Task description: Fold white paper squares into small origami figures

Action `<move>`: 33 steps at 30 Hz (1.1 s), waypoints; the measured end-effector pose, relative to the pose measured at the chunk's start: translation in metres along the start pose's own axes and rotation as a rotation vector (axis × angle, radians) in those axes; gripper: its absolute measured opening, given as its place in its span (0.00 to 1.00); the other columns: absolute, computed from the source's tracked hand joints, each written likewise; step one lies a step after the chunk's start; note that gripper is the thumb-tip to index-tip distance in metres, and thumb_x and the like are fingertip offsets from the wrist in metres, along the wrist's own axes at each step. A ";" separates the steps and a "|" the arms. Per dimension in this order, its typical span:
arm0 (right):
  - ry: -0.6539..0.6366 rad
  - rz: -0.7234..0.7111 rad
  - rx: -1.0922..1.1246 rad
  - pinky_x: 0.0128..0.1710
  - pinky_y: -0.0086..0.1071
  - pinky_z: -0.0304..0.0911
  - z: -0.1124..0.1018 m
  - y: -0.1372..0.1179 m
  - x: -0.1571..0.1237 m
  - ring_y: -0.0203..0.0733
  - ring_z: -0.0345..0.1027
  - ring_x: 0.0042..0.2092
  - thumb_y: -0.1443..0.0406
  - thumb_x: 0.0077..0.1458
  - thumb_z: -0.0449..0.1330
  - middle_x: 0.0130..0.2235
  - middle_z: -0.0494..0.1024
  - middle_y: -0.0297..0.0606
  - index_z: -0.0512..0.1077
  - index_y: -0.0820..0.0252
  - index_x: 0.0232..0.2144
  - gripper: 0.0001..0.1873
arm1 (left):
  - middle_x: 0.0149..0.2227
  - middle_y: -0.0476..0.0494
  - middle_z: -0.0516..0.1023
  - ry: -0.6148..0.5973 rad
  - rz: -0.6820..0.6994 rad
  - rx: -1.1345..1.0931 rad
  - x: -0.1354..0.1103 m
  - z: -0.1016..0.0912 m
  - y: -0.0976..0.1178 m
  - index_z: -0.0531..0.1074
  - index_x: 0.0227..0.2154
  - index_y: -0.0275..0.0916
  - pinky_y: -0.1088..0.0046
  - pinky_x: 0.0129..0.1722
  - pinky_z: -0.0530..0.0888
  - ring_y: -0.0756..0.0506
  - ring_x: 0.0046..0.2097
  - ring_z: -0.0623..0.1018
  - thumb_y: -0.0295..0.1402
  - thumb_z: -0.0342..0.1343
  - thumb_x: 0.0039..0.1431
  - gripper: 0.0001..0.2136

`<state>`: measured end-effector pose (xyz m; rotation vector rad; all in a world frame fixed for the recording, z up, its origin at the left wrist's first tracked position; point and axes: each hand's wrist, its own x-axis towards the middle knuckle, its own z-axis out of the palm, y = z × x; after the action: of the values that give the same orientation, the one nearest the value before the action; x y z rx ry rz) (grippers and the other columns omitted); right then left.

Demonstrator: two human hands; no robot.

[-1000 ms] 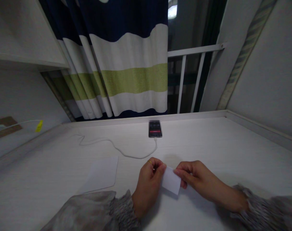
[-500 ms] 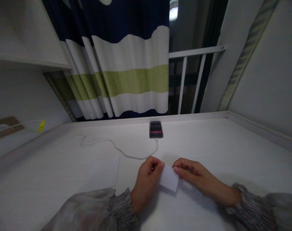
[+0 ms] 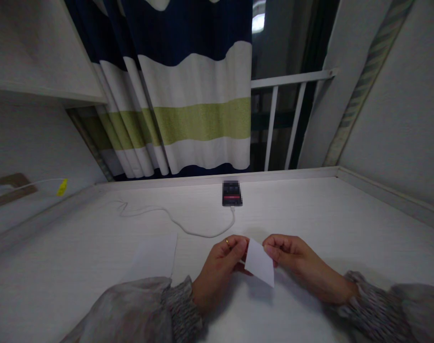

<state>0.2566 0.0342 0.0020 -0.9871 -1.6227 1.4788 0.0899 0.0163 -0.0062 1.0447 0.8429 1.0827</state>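
Observation:
A small white piece of paper (image 3: 260, 263) is held tilted above the white tabletop, between my two hands. My left hand (image 3: 224, 262), with a ring on one finger, is closed at the paper's left edge; the thumb and forefinger are pinched there, and other fingers reach partly behind the sheet. On the opposite side, my right hand (image 3: 291, 255) pinches the upper right edge between thumb and fingers. A larger white sheet (image 3: 154, 257) lies flat to the left, its near part covered by my left sleeve.
Toward the table's back edge lies a dark, blurred-out device (image 3: 232, 193) that looks like a phone, with a white cable (image 3: 198, 234) running left from it. A striped curtain (image 3: 202, 119) and a white railing (image 3: 291, 78) stand behind. A yellow tag (image 3: 62, 187) hangs at left.
The small paper has shifted slightly right and turned, its lower corner now further right. My left hand has moved a little right along with it, and more of its fingers show beneath the sheet.

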 end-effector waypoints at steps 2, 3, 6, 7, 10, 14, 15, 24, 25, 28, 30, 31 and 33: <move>0.000 0.005 0.044 0.26 0.28 0.50 -0.001 0.004 0.001 0.31 0.54 0.24 0.53 0.46 0.58 0.21 0.63 0.29 0.65 0.63 0.20 0.18 | 0.28 0.46 0.71 -0.036 -0.002 -0.013 -0.001 -0.001 -0.001 0.71 0.32 0.34 0.75 0.28 0.67 0.51 0.29 0.70 0.42 0.57 0.47 0.15; -0.005 0.011 0.063 0.26 0.28 0.50 -0.001 0.006 0.002 0.31 0.54 0.24 0.53 0.46 0.58 0.21 0.63 0.30 0.66 0.63 0.21 0.18 | 0.29 0.46 0.72 -0.039 -0.008 -0.017 -0.001 -0.001 0.000 0.71 0.33 0.34 0.75 0.28 0.68 0.51 0.29 0.70 0.41 0.58 0.46 0.16; -0.015 0.026 0.109 0.27 0.29 0.51 -0.001 0.007 0.001 0.32 0.55 0.25 0.52 0.45 0.59 0.21 0.64 0.30 0.66 0.63 0.21 0.18 | 0.29 0.44 0.73 -0.033 -0.031 -0.029 -0.001 -0.002 0.001 0.72 0.35 0.33 0.73 0.30 0.68 0.50 0.29 0.71 0.41 0.59 0.44 0.18; -0.017 0.032 0.125 0.27 0.28 0.51 -0.001 0.006 0.001 0.32 0.55 0.25 0.52 0.44 0.59 0.21 0.64 0.30 0.66 0.63 0.20 0.18 | 0.29 0.44 0.73 -0.037 -0.038 -0.034 -0.001 -0.002 0.001 0.72 0.36 0.33 0.73 0.31 0.68 0.50 0.30 0.71 0.41 0.60 0.44 0.18; -0.033 0.066 0.195 0.27 0.28 0.51 -0.001 0.006 0.000 0.31 0.55 0.25 0.53 0.43 0.60 0.21 0.64 0.30 0.66 0.63 0.20 0.18 | 0.30 0.42 0.74 -0.054 -0.052 -0.047 -0.002 -0.002 0.002 0.73 0.36 0.32 0.72 0.32 0.68 0.49 0.30 0.71 0.40 0.60 0.44 0.18; -0.080 0.114 0.263 0.26 0.27 0.50 -0.001 0.006 0.000 0.31 0.55 0.25 0.55 0.42 0.62 0.20 0.63 0.29 0.66 0.64 0.20 0.17 | 0.29 0.43 0.74 -0.053 -0.049 -0.068 -0.002 -0.002 0.003 0.74 0.33 0.33 0.72 0.33 0.67 0.49 0.31 0.72 0.35 0.58 0.45 0.13; -0.089 0.120 0.260 0.26 0.27 0.50 -0.001 0.006 0.000 0.31 0.55 0.24 0.55 0.42 0.62 0.20 0.63 0.29 0.66 0.64 0.20 0.17 | 0.27 0.44 0.74 -0.041 -0.052 -0.062 -0.002 -0.002 0.003 0.74 0.31 0.33 0.73 0.34 0.67 0.49 0.31 0.72 0.33 0.57 0.45 0.11; -0.103 0.118 0.154 0.25 0.27 0.52 0.003 0.007 -0.003 0.30 0.56 0.23 0.55 0.41 0.63 0.21 0.65 0.28 0.68 0.63 0.28 0.17 | 0.20 0.48 0.70 0.034 -0.115 0.049 0.002 -0.006 0.004 0.72 0.23 0.33 0.77 0.23 0.62 0.52 0.22 0.67 0.28 0.53 0.38 0.07; -0.111 0.115 0.135 0.26 0.27 0.53 0.004 0.009 -0.003 0.30 0.56 0.23 0.55 0.42 0.62 0.21 0.65 0.27 0.67 0.62 0.29 0.17 | 0.19 0.48 0.70 0.042 -0.121 0.057 0.003 -0.006 0.004 0.71 0.23 0.33 0.77 0.23 0.62 0.52 0.22 0.67 0.29 0.54 0.39 0.06; -0.131 0.066 0.039 0.28 0.29 0.57 0.007 0.010 -0.003 0.32 0.60 0.26 0.53 0.47 0.58 0.24 0.67 0.30 0.66 0.62 0.29 0.17 | 0.18 0.49 0.69 0.096 -0.112 0.104 0.004 -0.007 0.002 0.69 0.21 0.33 0.77 0.22 0.61 0.53 0.21 0.66 0.34 0.56 0.40 0.08; -0.119 -0.011 -0.082 0.31 0.31 0.58 0.008 0.007 -0.006 0.35 0.62 0.29 0.53 0.53 0.51 0.27 0.68 0.33 0.66 0.62 0.30 0.17 | 0.19 0.49 0.69 0.123 -0.102 0.154 0.005 -0.008 0.001 0.68 0.20 0.33 0.77 0.22 0.60 0.53 0.21 0.66 0.36 0.57 0.41 0.09; -0.096 -0.054 -0.161 0.34 0.32 0.59 0.009 0.005 -0.008 0.36 0.63 0.32 0.54 0.55 0.48 0.28 0.68 0.34 0.66 0.61 0.31 0.17 | 0.19 0.49 0.69 0.133 -0.098 0.182 0.005 -0.009 0.000 0.68 0.20 0.33 0.77 0.22 0.60 0.53 0.21 0.66 0.36 0.56 0.41 0.10; -0.048 -0.120 -0.330 0.40 0.36 0.58 0.009 -0.001 -0.013 0.39 0.63 0.38 0.56 0.57 0.46 0.33 0.69 0.37 0.66 0.60 0.36 0.15 | 0.18 0.50 0.67 0.155 -0.083 0.256 0.005 -0.009 -0.002 0.67 0.19 0.34 0.78 0.21 0.59 0.53 0.21 0.65 0.36 0.55 0.42 0.09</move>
<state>0.2540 0.0184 0.0017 -1.0159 -1.9676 1.1860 0.0835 0.0233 -0.0106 1.1368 1.1637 1.0130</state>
